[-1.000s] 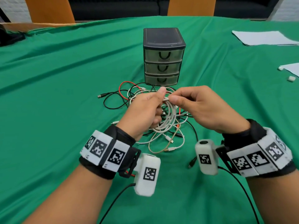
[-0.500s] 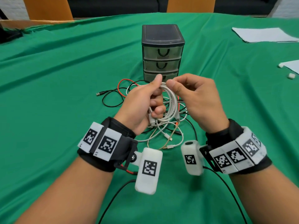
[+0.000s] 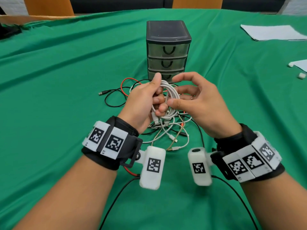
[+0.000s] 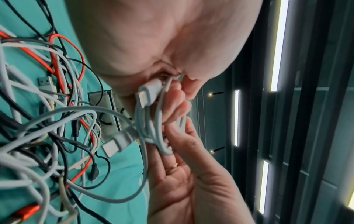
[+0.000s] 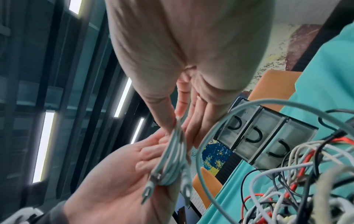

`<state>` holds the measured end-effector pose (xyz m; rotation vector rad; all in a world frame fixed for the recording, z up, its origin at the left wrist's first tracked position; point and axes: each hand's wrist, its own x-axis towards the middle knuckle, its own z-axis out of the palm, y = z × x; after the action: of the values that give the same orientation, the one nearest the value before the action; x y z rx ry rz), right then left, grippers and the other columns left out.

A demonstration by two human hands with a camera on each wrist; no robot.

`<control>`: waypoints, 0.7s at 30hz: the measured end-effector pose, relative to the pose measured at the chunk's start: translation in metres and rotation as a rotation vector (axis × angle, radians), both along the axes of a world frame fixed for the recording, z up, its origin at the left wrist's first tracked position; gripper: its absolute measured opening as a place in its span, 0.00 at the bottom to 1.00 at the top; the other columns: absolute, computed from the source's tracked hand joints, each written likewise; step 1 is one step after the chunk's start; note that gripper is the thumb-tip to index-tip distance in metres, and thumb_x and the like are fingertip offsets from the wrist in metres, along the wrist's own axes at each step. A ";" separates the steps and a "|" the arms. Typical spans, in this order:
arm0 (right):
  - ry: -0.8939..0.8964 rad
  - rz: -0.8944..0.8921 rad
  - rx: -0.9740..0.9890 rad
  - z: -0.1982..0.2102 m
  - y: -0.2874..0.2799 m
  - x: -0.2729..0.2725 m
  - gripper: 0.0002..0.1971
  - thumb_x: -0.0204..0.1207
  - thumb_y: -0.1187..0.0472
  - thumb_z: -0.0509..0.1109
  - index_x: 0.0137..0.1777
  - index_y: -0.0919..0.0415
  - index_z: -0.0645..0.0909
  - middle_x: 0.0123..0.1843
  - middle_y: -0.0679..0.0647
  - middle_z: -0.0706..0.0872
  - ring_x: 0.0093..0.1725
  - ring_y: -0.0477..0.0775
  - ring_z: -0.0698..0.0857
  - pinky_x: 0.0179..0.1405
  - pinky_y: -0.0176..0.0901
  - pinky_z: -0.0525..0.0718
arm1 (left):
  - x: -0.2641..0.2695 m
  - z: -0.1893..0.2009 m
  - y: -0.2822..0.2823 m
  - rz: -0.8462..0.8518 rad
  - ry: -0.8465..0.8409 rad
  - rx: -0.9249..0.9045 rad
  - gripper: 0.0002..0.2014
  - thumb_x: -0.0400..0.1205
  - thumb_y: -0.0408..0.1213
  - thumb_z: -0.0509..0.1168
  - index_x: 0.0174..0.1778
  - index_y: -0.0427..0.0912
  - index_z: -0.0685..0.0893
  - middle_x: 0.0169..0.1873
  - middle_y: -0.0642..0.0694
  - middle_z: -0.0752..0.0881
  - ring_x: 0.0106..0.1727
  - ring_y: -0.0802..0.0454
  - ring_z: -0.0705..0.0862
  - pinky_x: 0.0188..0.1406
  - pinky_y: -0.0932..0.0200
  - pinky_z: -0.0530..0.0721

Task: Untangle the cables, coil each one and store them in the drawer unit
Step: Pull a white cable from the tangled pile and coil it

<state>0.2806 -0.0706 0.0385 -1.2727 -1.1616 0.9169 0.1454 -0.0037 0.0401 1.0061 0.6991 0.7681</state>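
Observation:
A white cable coil (image 3: 172, 92) hangs above the table, and my left hand (image 3: 157, 97) grips it with curled fingers and the thumb up. My right hand (image 3: 179, 95) is beside it with fingers straight and spread; its thumb rests on the coil's front. The left wrist view shows the coil (image 4: 153, 121) and its two plugs below my left fingers (image 4: 172, 97). The right wrist view shows the coil (image 5: 172, 159) between both hands. A tangle of white, black and red cables (image 3: 167, 130) lies on the green cloth below. The dark three-drawer unit (image 3: 167, 35) stands behind, all drawers shut.
A black cable with a USB plug (image 3: 100, 93) trails left of the tangle. White paper sheets (image 3: 272, 32) and small white blocks (image 3: 301, 75) lie at the far right. Orange chairs (image 3: 48, 5) stand beyond the table's far edge.
The right hand has let go of its pinch on the white cable and spread its fingers. The left hand keeps the gathered coil, which is now rounder.

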 end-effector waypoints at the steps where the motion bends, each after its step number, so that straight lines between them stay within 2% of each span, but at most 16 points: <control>1: 0.011 -0.005 -0.005 -0.001 0.000 0.000 0.24 0.69 0.77 0.78 0.62 0.61 0.77 0.54 0.70 0.88 0.42 0.63 0.90 0.53 0.59 0.88 | 0.000 -0.001 0.000 0.002 0.028 0.017 0.20 0.89 0.49 0.56 0.33 0.42 0.67 0.20 0.50 0.63 0.18 0.53 0.68 0.16 0.66 0.63; 3: 0.031 -0.009 -0.008 -0.002 0.000 0.000 0.26 0.68 0.79 0.78 0.61 0.59 0.76 0.50 0.68 0.88 0.39 0.59 0.89 0.48 0.57 0.89 | 0.000 -0.002 -0.001 0.019 0.078 0.056 0.20 0.88 0.48 0.58 0.33 0.43 0.68 0.19 0.51 0.64 0.16 0.54 0.68 0.15 0.67 0.62; 6: 0.049 -0.007 0.008 -0.004 -0.001 -0.003 0.29 0.66 0.81 0.78 0.59 0.55 0.75 0.46 0.60 0.85 0.34 0.54 0.86 0.43 0.50 0.87 | 0.001 -0.005 -0.001 0.059 0.117 0.092 0.20 0.87 0.48 0.61 0.31 0.43 0.70 0.17 0.51 0.63 0.13 0.56 0.65 0.15 0.69 0.58; 9: 0.029 0.016 0.050 -0.004 0.000 -0.008 0.33 0.62 0.83 0.77 0.58 0.50 0.74 0.49 0.54 0.76 0.30 0.47 0.78 0.37 0.39 0.83 | 0.000 -0.009 0.000 0.073 0.105 0.046 0.20 0.87 0.46 0.62 0.30 0.43 0.70 0.17 0.50 0.63 0.12 0.58 0.63 0.14 0.71 0.56; 11: 0.033 0.056 0.071 -0.004 0.001 -0.011 0.33 0.61 0.83 0.77 0.56 0.49 0.74 0.50 0.54 0.72 0.28 0.45 0.77 0.33 0.35 0.81 | -0.002 -0.012 0.001 0.076 0.087 0.018 0.20 0.87 0.45 0.62 0.30 0.42 0.70 0.17 0.50 0.63 0.12 0.58 0.63 0.13 0.72 0.57; 14: 0.098 0.124 0.095 -0.007 0.002 -0.014 0.28 0.58 0.81 0.76 0.52 0.51 0.78 0.51 0.56 0.71 0.34 0.50 0.83 0.38 0.38 0.85 | -0.005 -0.018 0.002 0.050 0.075 0.009 0.20 0.88 0.46 0.60 0.31 0.42 0.70 0.20 0.46 0.64 0.13 0.58 0.64 0.12 0.72 0.59; 17: 0.246 0.191 0.109 -0.010 0.002 -0.016 0.25 0.59 0.84 0.73 0.49 0.56 0.80 0.51 0.57 0.73 0.38 0.56 0.89 0.40 0.47 0.90 | -0.008 -0.021 0.002 0.016 0.050 0.004 0.20 0.88 0.48 0.59 0.32 0.41 0.70 0.27 0.44 0.65 0.15 0.57 0.65 0.13 0.72 0.60; 19: 0.335 0.224 0.131 -0.011 0.001 -0.017 0.24 0.61 0.86 0.71 0.49 0.58 0.79 0.50 0.58 0.74 0.39 0.58 0.90 0.41 0.52 0.91 | -0.009 -0.021 0.002 -0.004 0.023 0.000 0.20 0.89 0.48 0.58 0.32 0.41 0.70 0.23 0.45 0.67 0.15 0.57 0.65 0.13 0.71 0.58; 21: 0.435 0.260 0.145 -0.012 0.001 -0.018 0.25 0.62 0.88 0.68 0.50 0.59 0.78 0.49 0.58 0.73 0.39 0.57 0.90 0.40 0.53 0.92 | -0.009 -0.019 0.001 -0.034 0.009 0.011 0.21 0.89 0.47 0.56 0.32 0.41 0.70 0.18 0.48 0.71 0.15 0.58 0.66 0.14 0.70 0.57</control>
<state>0.2627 -0.0698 0.0262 -0.7640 -1.0342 1.2075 0.1363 -0.0032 0.0210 1.0294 0.6851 0.7387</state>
